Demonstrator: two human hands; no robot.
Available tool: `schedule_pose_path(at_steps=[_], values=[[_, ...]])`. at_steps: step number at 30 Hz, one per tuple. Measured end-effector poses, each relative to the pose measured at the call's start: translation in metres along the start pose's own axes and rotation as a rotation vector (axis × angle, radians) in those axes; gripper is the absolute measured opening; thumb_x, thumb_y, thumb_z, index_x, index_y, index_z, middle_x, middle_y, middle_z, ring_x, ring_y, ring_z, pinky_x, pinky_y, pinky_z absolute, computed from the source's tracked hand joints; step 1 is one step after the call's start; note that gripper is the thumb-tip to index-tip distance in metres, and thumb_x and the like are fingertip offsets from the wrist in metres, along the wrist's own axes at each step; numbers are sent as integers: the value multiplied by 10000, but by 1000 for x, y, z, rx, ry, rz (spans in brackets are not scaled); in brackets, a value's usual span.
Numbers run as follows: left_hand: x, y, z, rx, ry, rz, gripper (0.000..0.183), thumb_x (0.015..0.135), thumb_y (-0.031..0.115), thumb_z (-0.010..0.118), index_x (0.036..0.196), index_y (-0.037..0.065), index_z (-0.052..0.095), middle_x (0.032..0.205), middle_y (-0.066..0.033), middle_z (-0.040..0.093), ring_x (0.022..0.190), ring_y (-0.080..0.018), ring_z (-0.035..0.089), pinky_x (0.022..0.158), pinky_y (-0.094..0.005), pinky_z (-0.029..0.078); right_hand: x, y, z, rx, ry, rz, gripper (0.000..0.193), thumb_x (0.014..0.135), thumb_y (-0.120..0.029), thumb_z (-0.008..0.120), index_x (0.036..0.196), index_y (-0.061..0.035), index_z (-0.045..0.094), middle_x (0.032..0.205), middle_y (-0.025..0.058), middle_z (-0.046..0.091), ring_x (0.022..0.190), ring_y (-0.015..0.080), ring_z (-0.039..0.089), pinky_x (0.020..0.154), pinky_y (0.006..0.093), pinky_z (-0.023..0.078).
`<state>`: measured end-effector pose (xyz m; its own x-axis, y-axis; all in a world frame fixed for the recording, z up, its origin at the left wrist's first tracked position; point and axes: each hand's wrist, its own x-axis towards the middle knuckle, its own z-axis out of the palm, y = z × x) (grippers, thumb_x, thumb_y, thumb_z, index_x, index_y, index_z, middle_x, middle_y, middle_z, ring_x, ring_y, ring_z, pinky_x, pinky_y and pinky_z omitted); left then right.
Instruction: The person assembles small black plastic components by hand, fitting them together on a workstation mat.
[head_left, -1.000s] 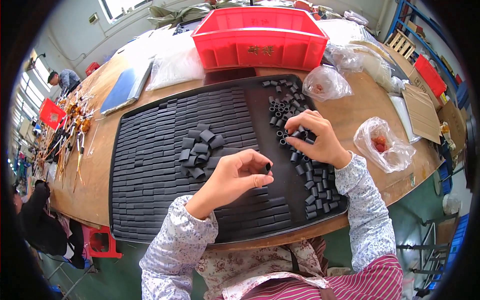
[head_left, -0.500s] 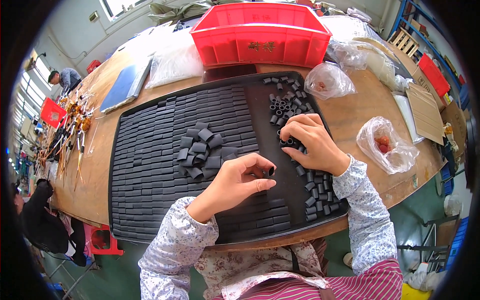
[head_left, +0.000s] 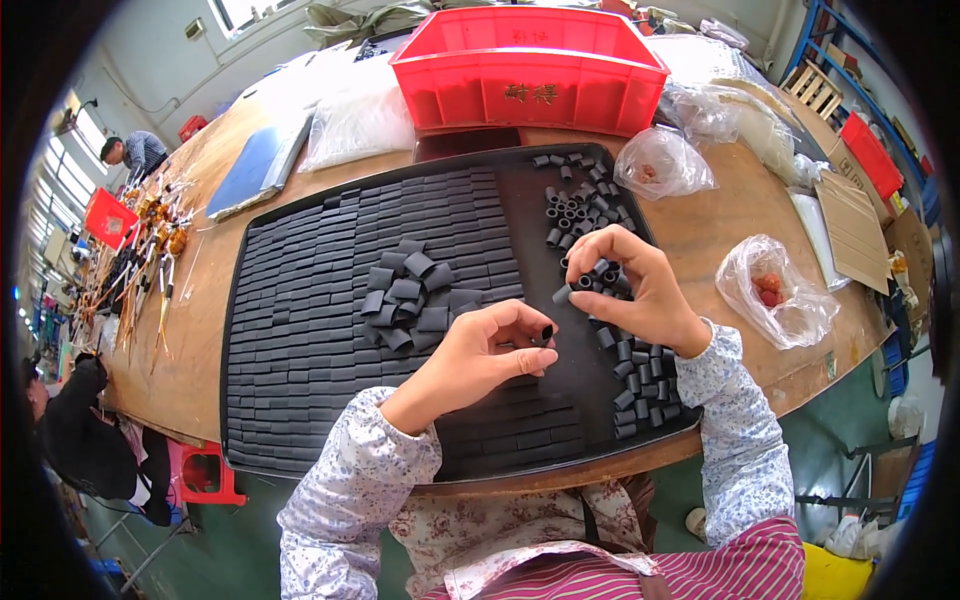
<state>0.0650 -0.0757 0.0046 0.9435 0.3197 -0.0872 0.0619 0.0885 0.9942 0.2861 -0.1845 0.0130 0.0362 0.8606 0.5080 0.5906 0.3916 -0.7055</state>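
Observation:
A large black tray (head_left: 236,330) lies on the wooden table, its left and middle covered with flat rows of black rectangular pieces (head_left: 300,300). A loose heap of the same flat pieces (head_left: 405,295) sits on top of the rows. Short black tubes (head_left: 575,205) are scattered over the tray's right side. My left hand (head_left: 480,355) hovers above the tray's middle and pinches one black tube (head_left: 546,333) between thumb and fingers. My right hand (head_left: 630,285) is above the loose tubes, closed on several black tubes (head_left: 590,280).
A red plastic crate (head_left: 530,70) stands behind the tray. Clear plastic bags (head_left: 660,165) (head_left: 775,290) lie to the right, cardboard (head_left: 850,230) beyond them. A blue folder (head_left: 250,170) and white bag lie at back left. Another person (head_left: 135,150) works at the far left.
My right hand has lifted slightly off the tube pile with several tubes in its fingers. My left hand has stayed over the tray's middle, still pinching one tube.

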Motion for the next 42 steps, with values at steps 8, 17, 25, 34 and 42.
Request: schedule_pose_path(at_steps=[8,17,25,34,42], values=[[-2,2,-4,-54,-32,-56,291,898,96,760,1112,-44,621,923,-48,669,807,-97,642,738,-248,544,-4,-12,5,589,-136,225,224,850,-55,764,989,-44,588,1003,51,636,1004,147,595,924,310,461],[-1,0,-2,-46,-35,-52,243,916,118,740,1090,-12,633,876,-27,677,783,-79,643,736,-233,539,-6,-17,9,215,-161,68,289,789,-41,809,995,-75,609,1020,28,660,996,159,617,944,331,423],[-2,3,-2,-99,-36,-67,247,944,124,707,1124,-22,620,931,-40,674,814,-97,660,753,-244,549,-7,-21,10,103,-106,-52,269,768,-75,829,960,-126,648,1021,-20,679,1009,168,636,960,328,357],[1,0,7,125,-18,68,271,909,112,744,1140,14,641,917,-24,670,807,-76,631,749,-254,532,-7,-14,10,354,123,80,139,886,-7,709,992,-37,624,999,36,665,963,127,622,883,288,470],[6,-20,31,864,21,639,282,725,155,835,948,82,679,954,-59,654,959,-265,598,824,-374,529,-6,-5,12,242,197,171,66,928,-26,663,962,-12,607,910,25,630,865,102,597,819,265,476]])
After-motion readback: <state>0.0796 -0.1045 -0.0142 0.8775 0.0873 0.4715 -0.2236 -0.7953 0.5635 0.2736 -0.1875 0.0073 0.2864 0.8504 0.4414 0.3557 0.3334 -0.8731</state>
